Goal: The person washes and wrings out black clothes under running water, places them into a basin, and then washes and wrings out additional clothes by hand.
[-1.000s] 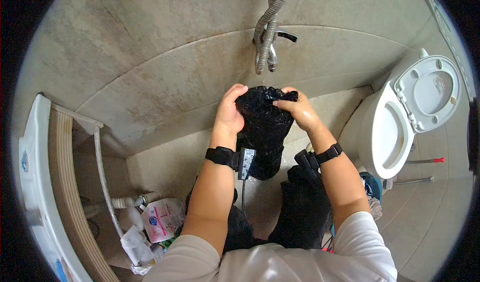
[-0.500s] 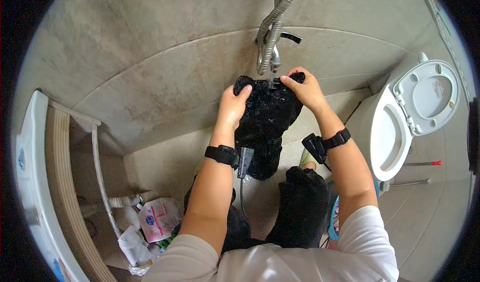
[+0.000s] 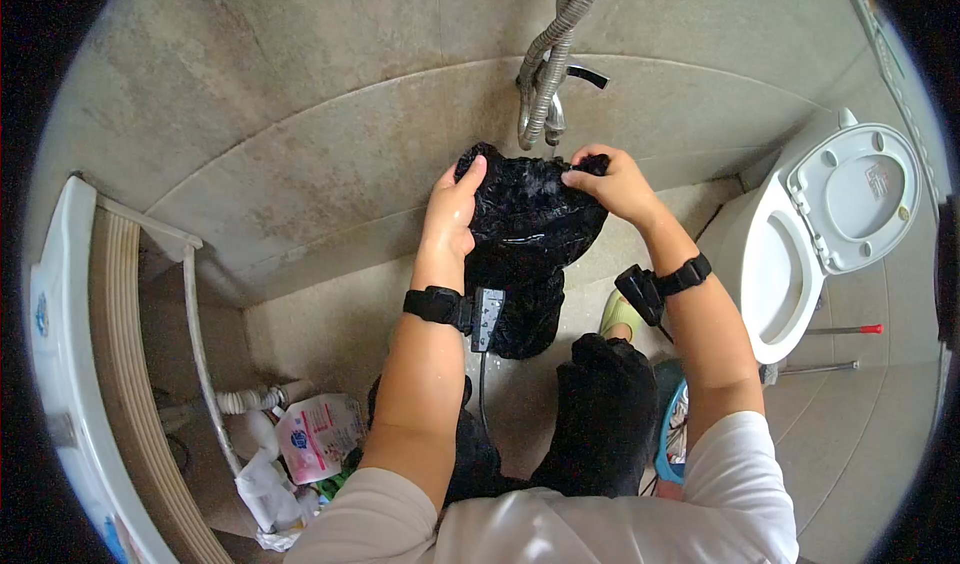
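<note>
A wet black cloth garment (image 3: 530, 224) hangs stretched between my two hands; its exact kind does not show. My left hand (image 3: 452, 207) grips its upper left corner, thumb on top. At the upper right corner, my right hand (image 3: 618, 186) pinches the fabric between thumb and fingers. Just above the cloth's top edge is the metal tap (image 3: 553, 129), with water running from its spout onto the fabric. The lower end of the garment hangs down close to the floor, in front of my knees.
Flexible metal hoses (image 3: 560, 39) hang over the tap. A white toilet (image 3: 775, 274) with its lid raised stands at the right. Below it is a blue basin (image 3: 668, 444). At the lower left lie a pink-and-white detergent bag (image 3: 318, 436) and a drain pipe (image 3: 250, 401), beside a white sink (image 3: 70, 344).
My hands have spread slightly apart, the left one shifting left and up. The cloth's top is pulled wider under the tap, with its surface flatter.
</note>
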Demonstrator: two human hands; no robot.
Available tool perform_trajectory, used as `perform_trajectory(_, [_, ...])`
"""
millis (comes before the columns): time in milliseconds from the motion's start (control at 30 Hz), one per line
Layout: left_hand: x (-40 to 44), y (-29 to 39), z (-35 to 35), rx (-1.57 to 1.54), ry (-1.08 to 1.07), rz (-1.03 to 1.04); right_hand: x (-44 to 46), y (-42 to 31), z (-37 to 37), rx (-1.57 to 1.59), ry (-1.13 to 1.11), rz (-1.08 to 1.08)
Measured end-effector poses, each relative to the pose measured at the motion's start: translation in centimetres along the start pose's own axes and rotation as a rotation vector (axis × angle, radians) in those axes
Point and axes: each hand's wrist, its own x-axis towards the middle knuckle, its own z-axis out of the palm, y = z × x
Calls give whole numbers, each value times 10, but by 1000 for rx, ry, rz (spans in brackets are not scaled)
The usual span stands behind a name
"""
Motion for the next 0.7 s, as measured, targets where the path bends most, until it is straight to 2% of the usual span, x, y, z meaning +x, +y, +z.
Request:
perform_trajectory(67, [-2, 4, 0, 43, -54, -3, -8, -2, 0, 377, 118, -63])
perform_trajectory(100, [-3, 4, 1, 87, -108, -8, -7, 0, 1, 376, 117, -63])
perform_trajectory(133, [-4, 3, 2, 85, -108, -8, -6, 2, 3, 516, 125, -85])
perform_trajectory(167, [-4, 1, 3, 198, -136, 88, -6, 4, 5, 658, 133, -107])
perform_trajectory(200, [-5, -1, 3, 309, -164, 183, -6, 6, 5, 658, 134, -104])
perform_trajectory(233, [1, -7, -4, 310, -165, 181, -5, 7, 5, 782, 124, -83])
perform_trajectory(300, [18, -19, -25, 655, -110, 288, -5, 6, 2, 906, 114, -63])
perform_trajectory(333, [21, -15, -28, 655, -110, 287, -8, 2, -1, 1015, 122, -29])
perform_trajectory(400, [24, -9, -33, 1185, -105, 261, -7, 3, -4, 1196, 144, 19])
perform_trajectory(433, [19, -5, -29, 1186, -105, 260, -5, 4, -5, 1197, 145, 19])
perform_trajectory(500, [3, 4, -13, 665, -236, 248, -3, 6, -7, 1293, 149, 12])
perform_trajectory(533, [1, 2, -12, 664, -239, 248, -4, 3, -6, 1293, 133, 8])
perform_trajectory(600, [-4, -2, -10, 696, -388, 434, -5, 4, -4, 1285, 101, 15])
perform_trajectory(633, [-4, -4, -10, 694, -386, 435, -4, 4, -3, 1276, 64, 16])
perform_trajectory(700, [-4, -6, -11, 1062, -332, 327, -3, 3, -1, 1261, 72, 29])
